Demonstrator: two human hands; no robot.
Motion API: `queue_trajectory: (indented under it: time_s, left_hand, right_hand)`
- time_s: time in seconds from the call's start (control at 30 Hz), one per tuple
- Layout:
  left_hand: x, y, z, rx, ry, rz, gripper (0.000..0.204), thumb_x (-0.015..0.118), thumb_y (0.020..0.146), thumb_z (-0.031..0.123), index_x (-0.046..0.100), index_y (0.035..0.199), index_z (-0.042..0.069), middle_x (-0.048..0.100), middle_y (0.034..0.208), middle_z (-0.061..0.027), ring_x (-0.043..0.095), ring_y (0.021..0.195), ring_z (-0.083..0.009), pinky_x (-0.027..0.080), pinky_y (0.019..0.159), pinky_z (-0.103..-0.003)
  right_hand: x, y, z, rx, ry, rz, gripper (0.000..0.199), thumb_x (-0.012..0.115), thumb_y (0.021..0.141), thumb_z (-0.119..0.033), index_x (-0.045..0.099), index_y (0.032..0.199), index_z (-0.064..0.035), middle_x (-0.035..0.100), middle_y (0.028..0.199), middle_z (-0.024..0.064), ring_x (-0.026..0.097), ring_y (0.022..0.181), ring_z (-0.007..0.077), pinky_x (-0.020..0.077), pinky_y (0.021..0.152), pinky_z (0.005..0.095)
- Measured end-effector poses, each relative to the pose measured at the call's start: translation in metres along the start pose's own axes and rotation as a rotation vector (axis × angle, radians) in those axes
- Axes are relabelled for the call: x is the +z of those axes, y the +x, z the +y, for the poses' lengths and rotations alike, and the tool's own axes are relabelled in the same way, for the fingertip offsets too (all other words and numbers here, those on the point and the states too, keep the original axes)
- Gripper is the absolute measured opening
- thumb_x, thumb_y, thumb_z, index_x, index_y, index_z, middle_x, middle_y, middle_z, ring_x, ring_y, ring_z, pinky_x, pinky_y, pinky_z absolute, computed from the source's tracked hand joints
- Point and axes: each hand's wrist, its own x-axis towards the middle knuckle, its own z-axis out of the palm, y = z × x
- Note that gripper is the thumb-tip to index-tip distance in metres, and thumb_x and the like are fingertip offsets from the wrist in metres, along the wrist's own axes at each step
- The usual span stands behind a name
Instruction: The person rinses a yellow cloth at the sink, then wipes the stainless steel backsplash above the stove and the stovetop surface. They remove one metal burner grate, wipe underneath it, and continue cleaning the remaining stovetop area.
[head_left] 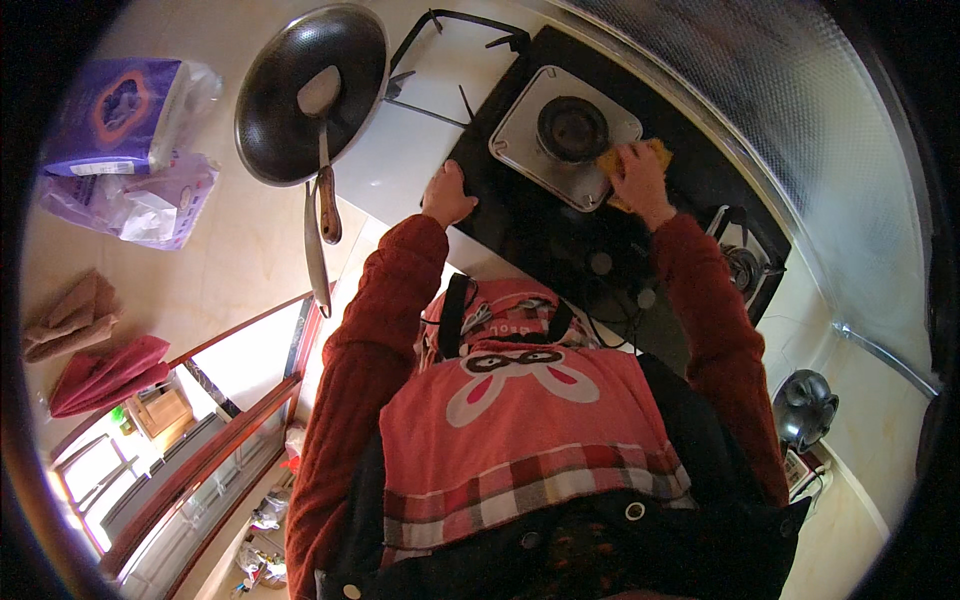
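My right hand (640,187) is closed on a yellow-orange cleaning cloth (661,153). It presses the cloth against the right side of a square metal burner tray (520,137), beside the round dark burner (573,129). The tray sits on a black gas stove (540,215). My left hand (450,195) rests at the stove's left edge, thumb apart from the fingers and nothing visible in it. Part of the cloth is hidden under my right fingers.
Left of the stove lie a wok (270,110) with a spatula (319,92) in it and a pot support (430,112). Purple tissue packs (115,112) and folded cloths (110,375) are further left. A second burner (742,267) is at right; foil (790,120) lines the back.
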Motion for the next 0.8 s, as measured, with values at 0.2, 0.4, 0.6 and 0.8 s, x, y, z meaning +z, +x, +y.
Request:
queue_trajectory:
  time_s: [0.2, 0.4, 0.6, 0.8]
  left_hand:
    - [-0.002, -0.001, 0.0, 0.032, -0.02, -0.006, 0.058, 0.076, 0.065, 0.024, 0.044, 0.105, -0.004, 0.055, 0.104, -0.0233, 0.053, 0.102, -0.0384, 0.045, 0.089, -0.042]
    - [-0.006, -0.002, 0.004, -0.019, -0.014, -0.038, 0.059, 0.075, 0.066, 0.022, 0.041, 0.107, -0.004, 0.055, 0.105, -0.0239, 0.053, 0.103, -0.0381, 0.044, 0.09, -0.042]
    - [-0.008, -0.004, 0.008, -0.045, -0.021, -0.034, 0.058, 0.075, 0.065, 0.02, 0.041, 0.105, -0.003, 0.055, 0.104, -0.0238, 0.054, 0.103, -0.0383, 0.045, 0.09, -0.043]
    - [-0.006, -0.006, 0.007, -0.042, -0.037, -0.031, 0.057, 0.075, 0.065, 0.019, 0.041, 0.104, -0.004, 0.055, 0.104, -0.0235, 0.054, 0.102, -0.0391, 0.044, 0.089, -0.043]
  right_hand:
    - [0.005, -0.065, -0.058, -0.227, 0.034, -0.096, 0.047, 0.067, 0.074, -0.008, 0.048, 0.118, -0.0021, 0.051, 0.114, 0.0191, 0.052, 0.103, 0.0359, 0.0451, 0.088, 0.0422]
    - [-0.044, -0.052, -0.017, 0.03, 0.905, 0.222, 0.039, 0.065, 0.078, -0.007, 0.051, 0.114, -0.0035, 0.057, 0.109, 0.0167, 0.056, 0.1, 0.0345, 0.0455, 0.088, 0.0436]
    - [-0.006, -0.034, 0.019, 0.304, 0.008, -0.002, 0.053, 0.063, 0.084, -0.015, 0.044, 0.133, -0.0131, 0.055, 0.118, 0.0163, 0.043, 0.12, 0.0338, 0.0423, 0.095, 0.0436]
    - [0.005, 0.054, 0.076, 0.031, 0.013, 0.021, 0.05, 0.061, 0.074, 0.0, 0.054, 0.123, -0.0051, 0.05, 0.115, 0.0234, 0.048, 0.108, 0.0367, 0.044, 0.089, 0.042]
